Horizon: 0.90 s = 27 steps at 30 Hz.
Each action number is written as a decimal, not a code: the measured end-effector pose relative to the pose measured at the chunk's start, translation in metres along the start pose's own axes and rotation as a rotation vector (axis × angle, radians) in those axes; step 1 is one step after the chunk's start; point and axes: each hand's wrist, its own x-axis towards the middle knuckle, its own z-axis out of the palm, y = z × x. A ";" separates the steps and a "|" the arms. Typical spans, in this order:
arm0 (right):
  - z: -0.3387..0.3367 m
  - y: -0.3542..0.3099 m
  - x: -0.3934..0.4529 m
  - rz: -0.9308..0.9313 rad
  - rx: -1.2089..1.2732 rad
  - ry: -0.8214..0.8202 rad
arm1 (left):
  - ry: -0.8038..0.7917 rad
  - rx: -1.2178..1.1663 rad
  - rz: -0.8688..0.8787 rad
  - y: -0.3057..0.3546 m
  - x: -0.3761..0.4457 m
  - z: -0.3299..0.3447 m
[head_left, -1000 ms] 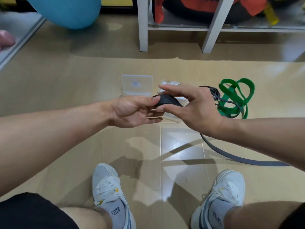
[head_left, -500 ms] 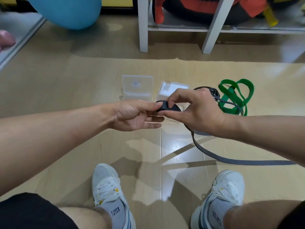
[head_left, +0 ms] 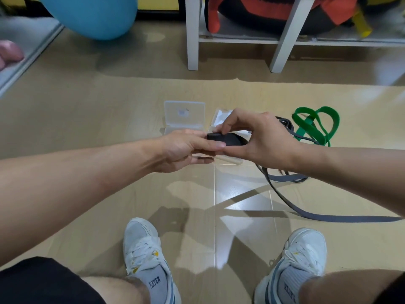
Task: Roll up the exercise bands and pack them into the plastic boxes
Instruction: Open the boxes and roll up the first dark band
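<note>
A dark grey exercise band [head_left: 228,139] is partly wound into a small roll between both hands. My left hand [head_left: 186,150] pinches the roll from the left with thumb and fingers. My right hand [head_left: 260,141] grips it from above and the right. The band's loose tail [head_left: 328,217] trails over the floor to the right edge. A green band [head_left: 315,126] lies in loose loops on the floor beyond my right wrist. Two clear plastic boxes lie open behind the hands: one [head_left: 185,115] at left, the other [head_left: 221,116] mostly hidden by my hands.
I sit on a tan floor mat with both white sneakers [head_left: 149,260] in front of me. A white shelf frame [head_left: 192,36] stands at the back with an orange and black bag under it. A blue exercise ball [head_left: 92,14] sits back left.
Both hands have turned the roll, and more of the grey band is wound on. The loose tail has been drawn in and now lies folded nearer my right wrist.
</note>
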 end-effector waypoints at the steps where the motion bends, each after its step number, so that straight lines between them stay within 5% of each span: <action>1: -0.003 -0.001 0.001 0.093 0.112 -0.030 | 0.039 0.076 0.049 0.000 0.000 -0.002; 5: -0.004 0.002 0.001 0.238 0.205 -0.062 | 0.199 0.357 0.221 0.000 -0.003 -0.004; 15: 0.026 0.012 -0.014 0.390 0.399 -0.031 | 0.242 0.360 0.283 -0.002 -0.009 0.008; 27: 0.023 0.007 -0.023 0.254 0.070 -0.057 | 0.018 0.558 0.084 0.009 -0.012 -0.011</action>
